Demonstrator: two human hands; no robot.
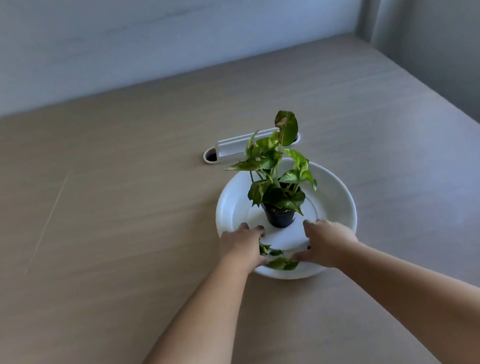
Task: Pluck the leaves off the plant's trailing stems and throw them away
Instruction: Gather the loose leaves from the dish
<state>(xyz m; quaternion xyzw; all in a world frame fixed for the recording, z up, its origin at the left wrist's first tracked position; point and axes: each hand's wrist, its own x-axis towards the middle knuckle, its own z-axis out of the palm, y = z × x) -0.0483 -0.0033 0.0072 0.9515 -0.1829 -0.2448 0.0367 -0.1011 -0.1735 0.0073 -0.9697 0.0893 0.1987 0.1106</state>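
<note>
The left hand (244,243) is laid on the near left rim of a white saucer (337,197), fingers curled loosely over the edge; whether anything is pinched cannot be told. Plucked leaves (282,263) are seen lying in the saucer between the two hands. A potted pothos (277,177) is set just beyond the fingertips. The right hand (326,242) is spread downward, fingers apart, thumb beside the leaves.

Green leaves (277,198) (yellow-variegated), black pot (279,217), white dish (334,197), beige woodgrain table (117,227)
</note>
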